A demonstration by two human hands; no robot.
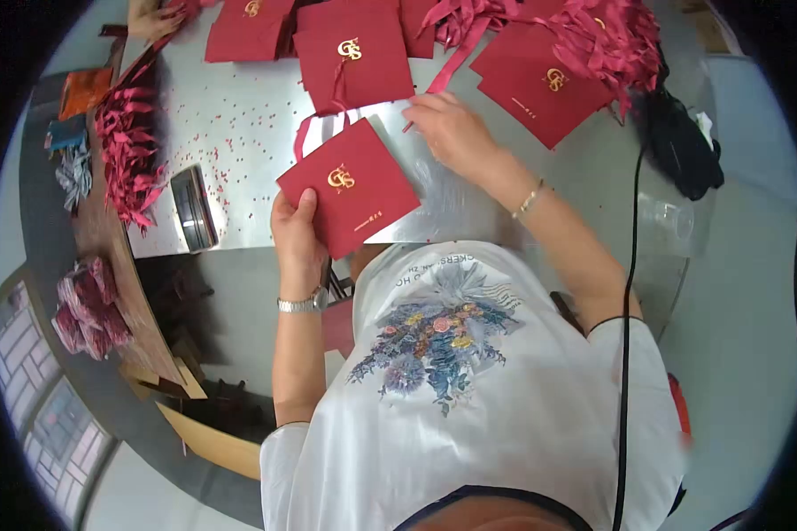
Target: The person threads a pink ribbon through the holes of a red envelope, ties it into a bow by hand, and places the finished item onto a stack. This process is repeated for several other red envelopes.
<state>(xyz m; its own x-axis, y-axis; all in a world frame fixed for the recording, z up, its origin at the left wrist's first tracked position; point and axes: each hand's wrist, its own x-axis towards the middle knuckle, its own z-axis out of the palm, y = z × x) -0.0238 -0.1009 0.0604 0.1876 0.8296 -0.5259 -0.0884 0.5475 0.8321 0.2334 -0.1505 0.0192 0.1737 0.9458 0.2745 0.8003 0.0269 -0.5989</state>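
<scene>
My left hand (299, 232) grips the lower left corner of a dark red paper gift bag (363, 196) with a gold emblem, thumb on its front. The bag is tilted, its top edge away from me. A ribbon loop (303, 139) and white strips show at that edge. My right hand (452, 134) pinches a red ribbon (456, 69) just beyond the bag's right top corner. That ribbon runs up toward the ribbon pile at the back. Behind the bag lies a stack of similar red bags (350, 62) with a ribbon handle hanging over it.
More red bags (540, 84) and a ribbon heap (611, 44) are at the back right. Ribbons (128, 146) hang over the table's left edge near a phone (193, 208) and red scraps. Another person's hand (155, 19) is far left. A black cable (630, 292) hangs at right.
</scene>
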